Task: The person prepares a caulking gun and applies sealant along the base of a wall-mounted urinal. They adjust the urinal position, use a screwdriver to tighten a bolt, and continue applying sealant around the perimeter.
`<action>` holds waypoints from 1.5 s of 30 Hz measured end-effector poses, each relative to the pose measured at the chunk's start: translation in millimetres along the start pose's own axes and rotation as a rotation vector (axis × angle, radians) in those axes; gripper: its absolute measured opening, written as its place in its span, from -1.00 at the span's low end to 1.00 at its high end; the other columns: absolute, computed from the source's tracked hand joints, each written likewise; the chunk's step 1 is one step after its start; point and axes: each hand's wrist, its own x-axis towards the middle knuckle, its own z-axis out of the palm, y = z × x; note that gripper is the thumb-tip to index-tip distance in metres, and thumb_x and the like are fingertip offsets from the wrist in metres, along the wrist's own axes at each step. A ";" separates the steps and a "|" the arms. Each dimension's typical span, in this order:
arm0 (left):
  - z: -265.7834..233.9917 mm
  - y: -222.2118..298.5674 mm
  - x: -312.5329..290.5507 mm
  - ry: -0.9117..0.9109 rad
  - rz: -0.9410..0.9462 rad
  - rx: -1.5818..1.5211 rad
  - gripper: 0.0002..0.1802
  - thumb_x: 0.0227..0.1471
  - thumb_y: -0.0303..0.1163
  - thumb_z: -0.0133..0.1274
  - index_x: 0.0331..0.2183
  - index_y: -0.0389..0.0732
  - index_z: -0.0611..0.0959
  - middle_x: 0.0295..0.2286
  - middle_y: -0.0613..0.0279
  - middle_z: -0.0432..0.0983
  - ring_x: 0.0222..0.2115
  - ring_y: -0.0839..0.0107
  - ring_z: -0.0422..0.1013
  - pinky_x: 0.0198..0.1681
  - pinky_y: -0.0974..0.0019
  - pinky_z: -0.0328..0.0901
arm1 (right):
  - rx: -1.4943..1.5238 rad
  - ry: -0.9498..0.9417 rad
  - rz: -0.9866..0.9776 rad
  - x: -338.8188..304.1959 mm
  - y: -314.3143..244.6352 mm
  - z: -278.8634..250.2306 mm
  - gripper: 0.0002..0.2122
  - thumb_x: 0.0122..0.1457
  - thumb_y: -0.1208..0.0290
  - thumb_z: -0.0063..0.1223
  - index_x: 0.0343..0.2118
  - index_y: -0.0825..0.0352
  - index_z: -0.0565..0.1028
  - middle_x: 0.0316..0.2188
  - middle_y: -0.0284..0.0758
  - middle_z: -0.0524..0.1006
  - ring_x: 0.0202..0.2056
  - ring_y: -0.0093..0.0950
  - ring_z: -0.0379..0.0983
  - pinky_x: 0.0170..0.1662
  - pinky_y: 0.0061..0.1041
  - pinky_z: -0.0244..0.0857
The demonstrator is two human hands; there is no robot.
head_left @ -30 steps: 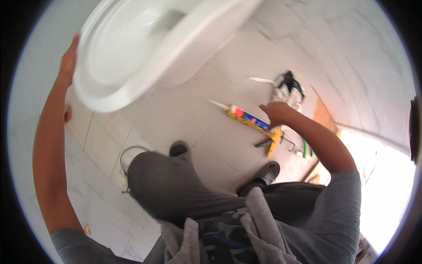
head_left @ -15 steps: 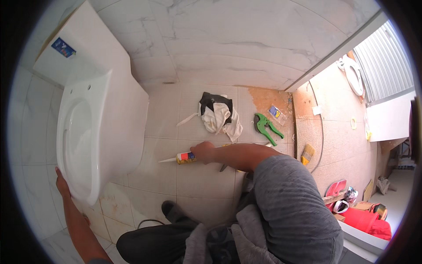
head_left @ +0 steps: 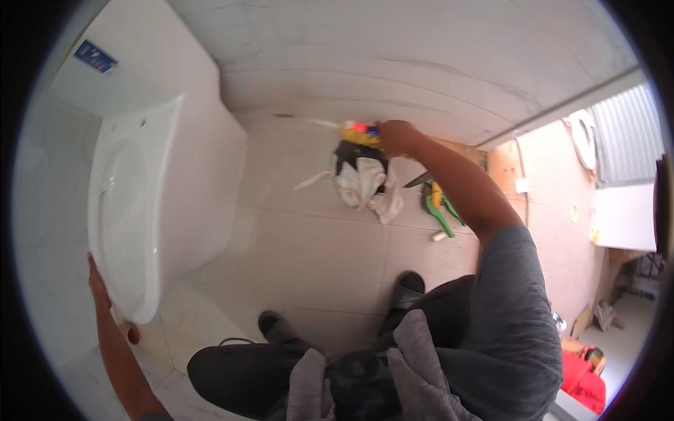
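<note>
My right hand [head_left: 399, 137] is closed round a yellow caulking gun [head_left: 437, 194] loaded with a sealant cartridge [head_left: 359, 132]. Its pale nozzle [head_left: 319, 123] points left, along the foot of the far wall. Part of the gun is hidden by my hand and forearm. Beneath the cartridge, a black and white cloth [head_left: 361, 181] lies crumpled on the floor. On the left stands a white toilet [head_left: 193, 175]. My left hand [head_left: 99, 285] rests against the outer rim of its bowl with fingers stretched out.
A green pipe cutter [head_left: 441, 216] lies right of the cloth, beside a short white piece [head_left: 439, 236]. The marble-look wall [head_left: 337, 56] runs along the far side. A round hole [head_left: 132, 334] opens in the floor near the bowl. Red items [head_left: 583, 379] lie beyond the doorway.
My right hand has carried the caulking gun away from me and to the right, from mid-floor to over the cloth near the far wall. My left hand stays at the bowl's rim.
</note>
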 end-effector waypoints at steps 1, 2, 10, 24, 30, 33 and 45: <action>-2.0 0.0 1.4 0.037 -0.047 0.062 0.00 0.26 0.41 -0.25 0.30 -0.32 0.34 0.15 -0.06 0.43 0.08 0.15 0.45 0.19 0.19 0.35 | -0.022 -0.014 0.031 6.0 10.6 4.8 -0.36 -0.21 0.35 0.40 0.05 0.27 0.47 -0.15 -0.16 0.65 -0.07 -0.16 0.61 -0.06 -0.20 0.51; -3.2 -0.4 1.8 -0.003 -0.057 0.026 0.03 0.24 0.43 -0.26 0.28 -0.34 0.36 0.14 -0.08 0.44 0.08 0.14 0.46 0.18 0.19 0.36 | -0.033 -0.026 0.046 12.7 16.1 12.3 -0.38 -0.18 0.37 0.38 0.06 0.27 0.45 -0.15 -0.16 0.65 -0.07 -0.17 0.61 -0.06 -0.19 0.51; 8.4 16.7 -14.7 0.091 -0.063 0.142 0.04 0.22 0.45 -0.25 0.28 -0.32 0.37 0.13 -0.08 0.46 0.09 0.11 0.45 0.17 0.18 0.35 | -0.021 0.053 0.094 59.6 23.9 79.2 -0.47 -0.04 0.39 0.34 0.06 0.19 0.47 -0.11 -0.21 0.65 -0.03 -0.20 0.60 -0.08 -0.15 0.53; -6.1 -6.6 16.3 0.044 0.127 0.205 -0.24 0.38 0.25 -0.36 0.29 -0.10 0.37 0.10 0.06 0.50 0.06 0.15 0.47 0.17 0.13 0.36 | 0.117 -0.008 0.375 84.0 0.1 73.8 -0.64 0.28 0.23 0.07 0.09 0.22 0.60 0.13 -0.20 0.56 0.17 -0.10 0.47 0.14 0.31 0.26; 18.7 -13.9 8.4 0.105 0.233 0.339 -0.31 0.36 0.19 -0.30 0.23 -0.12 0.41 0.05 0.07 0.53 0.02 0.15 0.49 0.12 0.13 0.37 | -0.241 0.071 0.103 51.6 -32.0 29.1 -0.66 0.16 0.28 0.20 0.00 0.23 0.66 -0.02 -0.22 0.65 -0.03 -0.12 0.60 -0.09 0.24 0.44; 37.0 -16.5 2.9 0.143 0.261 0.416 -0.35 0.35 0.15 -0.27 0.19 -0.12 0.43 0.02 0.07 0.54 -0.01 0.15 0.50 0.09 0.13 0.38 | -0.065 0.141 0.003 32.2 -51.5 23.2 -0.70 0.15 0.34 0.20 -0.05 0.20 0.69 -0.07 -0.24 0.67 -0.07 -0.15 0.62 -0.20 0.10 0.51; 37.2 -45.4 -25.6 0.312 0.357 0.743 -0.49 0.32 0.02 -0.15 0.06 -0.15 0.51 -0.08 0.09 0.59 -0.10 0.16 0.54 -0.01 0.12 0.41 | -0.236 0.048 -0.385 -2.0 -89.6 27.0 -0.67 0.00 0.39 0.36 -0.10 0.19 0.71 -0.10 -0.29 0.68 -0.10 -0.21 0.63 -0.27 -0.11 0.56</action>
